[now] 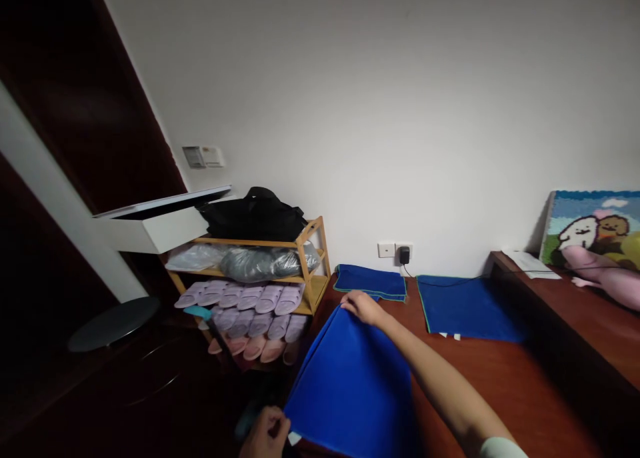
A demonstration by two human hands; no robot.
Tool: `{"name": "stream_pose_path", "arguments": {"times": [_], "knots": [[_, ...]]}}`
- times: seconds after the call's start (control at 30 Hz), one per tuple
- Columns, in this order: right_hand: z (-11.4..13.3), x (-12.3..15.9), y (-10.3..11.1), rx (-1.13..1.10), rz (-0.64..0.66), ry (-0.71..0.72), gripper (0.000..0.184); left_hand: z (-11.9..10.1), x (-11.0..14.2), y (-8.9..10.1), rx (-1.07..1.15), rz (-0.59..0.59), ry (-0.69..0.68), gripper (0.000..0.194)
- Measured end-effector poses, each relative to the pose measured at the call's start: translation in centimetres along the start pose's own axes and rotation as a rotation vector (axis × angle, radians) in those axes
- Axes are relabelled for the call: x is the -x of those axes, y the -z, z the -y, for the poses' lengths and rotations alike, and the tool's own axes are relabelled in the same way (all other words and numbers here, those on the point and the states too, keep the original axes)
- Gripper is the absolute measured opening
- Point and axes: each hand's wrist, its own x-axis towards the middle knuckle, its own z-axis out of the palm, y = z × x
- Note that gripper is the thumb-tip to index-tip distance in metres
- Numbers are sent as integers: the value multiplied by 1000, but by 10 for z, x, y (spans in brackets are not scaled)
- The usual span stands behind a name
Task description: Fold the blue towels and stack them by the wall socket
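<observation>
A bright blue microfiber towel [350,385] hangs spread between my two hands, with its green-trimmed edge hard to make out. My left hand [265,433] pinches its lower left corner at the bottom of the view. My right hand [363,308] grips its upper corner, above the reddish-brown wooden surface [480,385]. Two more blue towels lie on that surface: a folded one [370,281] by the wall, just beyond my right hand, and a flatter one with green edging [467,309] to the right.
A bamboo rack [313,265] holds lilac and pink slippers, wrapped bags and a black bag. A white box with a raised lid [155,228] sits left of it. A dark round stool [114,323] stands further left. A charger [404,255] is plugged into the wall socket. A raised wooden ledge [565,311] carries a woolly picture and a pink plush.
</observation>
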Motion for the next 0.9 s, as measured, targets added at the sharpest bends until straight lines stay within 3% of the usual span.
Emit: {"name": "stream_pose_path", "arguments": {"times": [0.2, 0.37, 0.47, 0.7, 0.9], "knots": [[50, 73, 110, -118, -283, 4, 35, -97, -20, 79, 53, -279, -335, 20], [96, 135, 166, -194, -494, 19, 37, -177, -31, 126, 2, -423, -622, 25], [118, 162, 182, -232, -571, -5, 39, -207, -36, 132, 53, -342, -671, 27], [138, 204, 202, -233, -691, -90, 44, -245, -39, 119, 485, 8, -480, 51], [153, 251, 205, -176, -700, -121, 39, -250, -22, 112, 537, 104, -476, 51]]}}
